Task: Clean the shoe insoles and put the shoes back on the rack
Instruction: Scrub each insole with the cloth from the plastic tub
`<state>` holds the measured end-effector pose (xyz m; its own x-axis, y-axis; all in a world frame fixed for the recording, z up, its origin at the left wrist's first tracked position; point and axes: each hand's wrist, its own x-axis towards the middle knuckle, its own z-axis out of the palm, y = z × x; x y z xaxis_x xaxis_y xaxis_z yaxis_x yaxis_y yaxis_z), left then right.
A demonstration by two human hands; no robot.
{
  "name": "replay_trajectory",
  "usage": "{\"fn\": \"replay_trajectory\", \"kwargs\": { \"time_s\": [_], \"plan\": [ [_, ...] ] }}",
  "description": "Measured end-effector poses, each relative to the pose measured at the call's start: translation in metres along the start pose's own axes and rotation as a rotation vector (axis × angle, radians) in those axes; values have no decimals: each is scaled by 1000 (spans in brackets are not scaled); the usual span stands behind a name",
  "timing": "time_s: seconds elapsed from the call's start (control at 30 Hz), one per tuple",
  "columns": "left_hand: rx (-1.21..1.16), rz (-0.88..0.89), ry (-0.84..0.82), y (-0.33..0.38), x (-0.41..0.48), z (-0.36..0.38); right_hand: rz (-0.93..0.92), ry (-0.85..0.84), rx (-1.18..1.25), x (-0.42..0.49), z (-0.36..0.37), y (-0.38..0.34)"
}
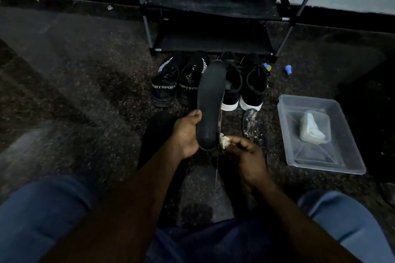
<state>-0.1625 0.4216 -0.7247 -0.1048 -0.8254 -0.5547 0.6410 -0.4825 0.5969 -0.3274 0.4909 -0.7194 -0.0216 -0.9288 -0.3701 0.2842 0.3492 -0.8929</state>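
My left hand [186, 132] grips a long black insole [210, 102] by its heel end, holding it upright over the floor. Beside that heel, my right hand [245, 156] pinches a small pale wet cloth [224, 140], and a thin stream of water runs down from it. Behind the insole stand two black shoes lettered SPORT [177, 83] and two black shoes with white soles [245, 85]. Another insole [252, 123], wet and speckled, lies on the floor to the right. The black shoe rack [213, 19] stands against the wall with bare shelves.
A clear plastic tub [320, 134] with a pale soap-like lump inside sits on the floor at the right. Two small blue objects [288, 69] lie near the rack's right leg. My knees in blue jeans frame the bottom of the view. The floor is dark speckled carpet.
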Motion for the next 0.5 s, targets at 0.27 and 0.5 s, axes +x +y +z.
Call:
{"fn": "replay_trajectory", "kwargs": {
  "time_s": [0.27,0.5],
  "plan": [
    [561,10,329,-49,-22,-27,-28,11,-287,0,-7,28],
    [1154,92,515,-41,-29,-34,6,31,-420,8,-17,38]
  ]
}}
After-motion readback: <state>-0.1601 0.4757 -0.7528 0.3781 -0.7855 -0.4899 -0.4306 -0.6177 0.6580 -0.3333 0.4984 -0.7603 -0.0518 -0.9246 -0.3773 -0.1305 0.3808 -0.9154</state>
